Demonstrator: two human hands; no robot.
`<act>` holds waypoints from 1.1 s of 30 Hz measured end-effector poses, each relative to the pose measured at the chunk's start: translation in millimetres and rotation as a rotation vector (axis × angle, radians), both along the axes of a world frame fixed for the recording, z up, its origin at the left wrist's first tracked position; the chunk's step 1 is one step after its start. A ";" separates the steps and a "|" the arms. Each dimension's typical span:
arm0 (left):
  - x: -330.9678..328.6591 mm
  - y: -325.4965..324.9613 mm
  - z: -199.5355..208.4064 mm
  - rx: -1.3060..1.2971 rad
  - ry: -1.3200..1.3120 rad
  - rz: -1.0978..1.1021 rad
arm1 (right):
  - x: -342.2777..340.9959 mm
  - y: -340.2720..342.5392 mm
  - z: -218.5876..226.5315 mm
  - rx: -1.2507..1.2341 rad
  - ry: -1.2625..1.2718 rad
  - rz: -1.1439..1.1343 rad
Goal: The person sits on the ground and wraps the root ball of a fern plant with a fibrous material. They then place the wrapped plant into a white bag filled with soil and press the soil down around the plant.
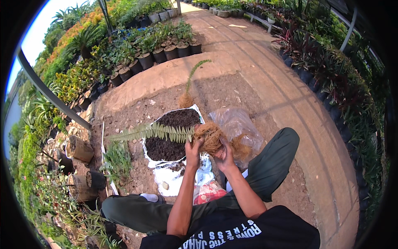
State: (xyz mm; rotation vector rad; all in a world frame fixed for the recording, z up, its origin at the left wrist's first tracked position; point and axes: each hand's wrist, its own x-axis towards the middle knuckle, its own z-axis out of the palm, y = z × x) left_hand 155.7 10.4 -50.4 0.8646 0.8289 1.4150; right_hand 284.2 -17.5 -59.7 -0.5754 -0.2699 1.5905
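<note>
Between my two hands is a ball of brown coconut fibre point(209, 136) with a long green fern frond point(155, 132) sticking out to the left. My left hand point(193, 150) grips the ball near the frond's base, and my right hand point(225, 155) wraps its lower right side. Below the frond lies an open white sack point(146, 154) filled with dark soil point(163, 148). Close to my right hand, a clear plastic bag point(240, 122) holds more loose fibre point(241, 147). Beyond the sack stands a second fibre ball point(185, 100) with an upright curved frond point(192, 75).
Cut green sprigs point(117, 159) lie on the ground at left, beside several potted plants point(81, 150). A row of black plant bags point(145, 61) stands at the far left. Red-leaved plants point(306, 50) line the right of the path point(290, 120). A metal pole point(52, 93) slants at left.
</note>
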 end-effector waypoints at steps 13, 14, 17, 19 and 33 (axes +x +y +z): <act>4.1 -3.3 -1.5 -0.181 0.005 -0.195 | 0.9 -7.6 16.9 -0.038 -0.088 0.074; 2.0 -2.5 -1.0 -0.188 0.003 -0.209 | 2.4 -7.8 17.5 -0.038 -0.099 0.088; -3.1 -1.6 -1.6 -0.204 0.029 -0.227 | 7.5 -8.8 15.1 -0.073 -0.102 0.133; -4.9 -2.3 2.6 -0.218 0.062 -0.224 | 10.3 -9.6 13.1 -0.076 -0.111 0.155; -21.8 -0.5 -8.5 -0.094 0.129 -0.305 | 23.7 -6.5 -2.3 -0.077 0.287 0.287</act>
